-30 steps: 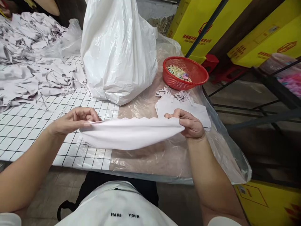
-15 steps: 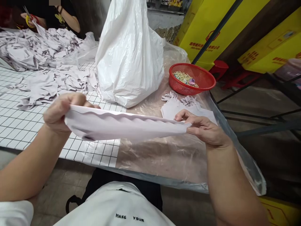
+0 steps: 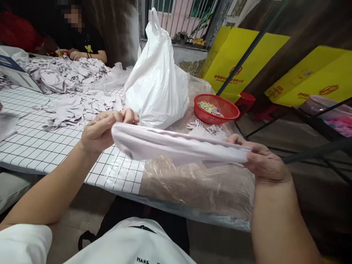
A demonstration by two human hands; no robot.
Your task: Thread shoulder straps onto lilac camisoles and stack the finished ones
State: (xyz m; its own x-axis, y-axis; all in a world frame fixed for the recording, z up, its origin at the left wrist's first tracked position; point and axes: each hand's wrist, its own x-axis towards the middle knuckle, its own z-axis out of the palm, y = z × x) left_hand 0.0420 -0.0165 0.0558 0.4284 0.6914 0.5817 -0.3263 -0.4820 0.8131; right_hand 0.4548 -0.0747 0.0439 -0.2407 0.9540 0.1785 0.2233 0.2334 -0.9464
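Between my two hands a pale lilac-white piece of fabric (image 3: 176, 145) is stretched sideways above the table's front part. Its long upper edge is wavy and slopes down to the right. My left hand (image 3: 100, 130) is closed on its left end, some fingers behind the cloth. At the opposite end, my right hand (image 3: 265, 161) pinches the corner between thumb and fingers. Just beyond the cloth lie flat fabric pieces with thin strips (image 3: 205, 128), partly hidden by it. Loose fabric pieces (image 3: 68, 108) are spread on the table beyond my left hand.
A full white plastic bag (image 3: 158, 80) stands mid-table. Right of it, a red basket (image 3: 232, 112) holds small beige and coloured items. A co-worker (image 3: 88, 44) sits behind a large fabric heap (image 3: 66, 73). Yellow boxes (image 3: 233, 62) and dark metal bars (image 3: 308, 150) are at right.
My view has tilted up and swung left. In the picture, both hands and the stretched fabric sit farther right; the fabric stays held at both ends.
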